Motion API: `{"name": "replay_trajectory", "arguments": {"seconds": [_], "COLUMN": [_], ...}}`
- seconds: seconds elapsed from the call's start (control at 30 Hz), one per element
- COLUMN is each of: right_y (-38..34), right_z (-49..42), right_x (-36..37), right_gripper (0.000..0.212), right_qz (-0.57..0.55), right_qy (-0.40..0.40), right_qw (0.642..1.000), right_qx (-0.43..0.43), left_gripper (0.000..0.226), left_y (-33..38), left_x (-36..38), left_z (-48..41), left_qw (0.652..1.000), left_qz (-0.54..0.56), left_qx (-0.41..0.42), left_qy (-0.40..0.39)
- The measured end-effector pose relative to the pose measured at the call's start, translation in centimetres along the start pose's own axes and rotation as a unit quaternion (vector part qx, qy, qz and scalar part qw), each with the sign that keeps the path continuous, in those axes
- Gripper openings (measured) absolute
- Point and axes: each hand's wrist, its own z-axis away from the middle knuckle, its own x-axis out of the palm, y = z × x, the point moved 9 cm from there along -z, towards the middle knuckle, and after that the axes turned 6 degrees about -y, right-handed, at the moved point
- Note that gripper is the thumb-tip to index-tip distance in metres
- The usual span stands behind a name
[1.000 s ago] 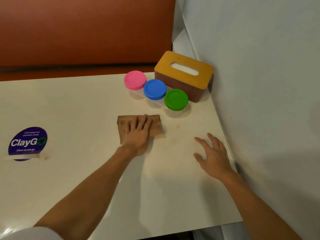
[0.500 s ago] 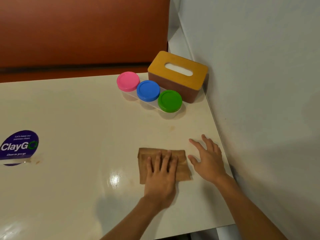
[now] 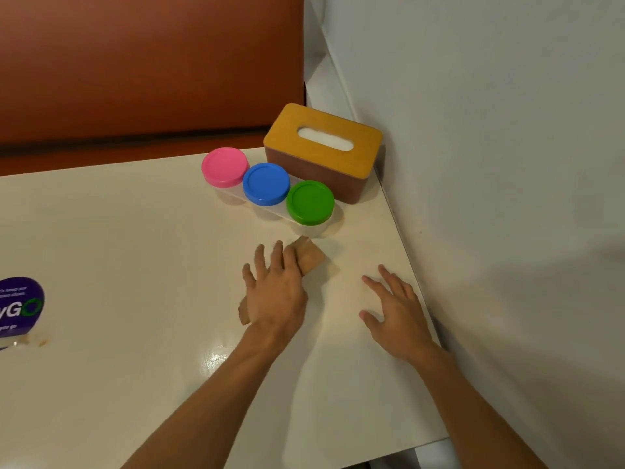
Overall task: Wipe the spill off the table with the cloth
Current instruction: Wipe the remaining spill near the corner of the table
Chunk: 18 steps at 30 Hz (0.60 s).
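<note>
Centre frame, the left hand (image 3: 275,296) presses flat, fingers spread, on the brown cloth (image 3: 309,257); right of it the right hand (image 3: 397,314) rests spread, empty, on the table (image 3: 118,248)

At the far right corner you have a tissue box (image 3: 323,150) with a yellow-orange top and brown sides, its slot showing white, set at an angle close to the pale wall (image 3: 490,164). Just in front of it runs a diagonal row of three clear tubs: a pink lid (image 3: 225,167) farthest left, a blue lid (image 3: 266,184) in the middle, a green lid (image 3: 310,202) nearest you, each rim touching the next. Well apart, at the left edge of your view, a purple round sticker (image 3: 20,308) with white lettering is cut off by the frame, with small brown marks just below it. Behind everything you see a reddish-brown padded seat back (image 3: 148,62).
</note>
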Motion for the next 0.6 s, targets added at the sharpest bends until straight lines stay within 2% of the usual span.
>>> {"name": "replay_trajectory", "arguments": {"seconds": [0.1,0.2,0.33,0.47,0.6], "right_y": [0.1,0.2,0.0,0.8,-0.3], "right_z": [0.0,0.0,0.0,1.1,3.7], "right_x": [0.1,0.2,0.2,-0.9,-0.7], "right_gripper": [0.063,0.064,0.062,0.047,0.028], "right_qz": [-0.005,-0.009,-0.034,-0.182,-0.372], "right_qy": [0.005,0.002,-0.003,0.025,0.021], "right_qw": [1.000,1.000,0.999,0.983,0.928], "right_qx": [-0.003,-0.007,-0.006,0.023,0.017], "left_gripper": [0.072,0.079,0.101,0.084,0.070], "left_y": [2.0,4.3,7.6,8.7,8.6], "left_x": [4.0,6.4,7.4,7.9,8.1], "left_z": [-0.2,0.0,-0.2,0.4,1.6], "left_qw": [0.998,0.997,0.995,0.988,0.969], "left_qz": [-0.026,-0.022,-0.013,-0.001,0.059], "left_qx": [-0.014,-0.023,0.018,0.090,0.156], "left_qy": [-0.057,-0.068,-0.094,-0.127,-0.183]}}
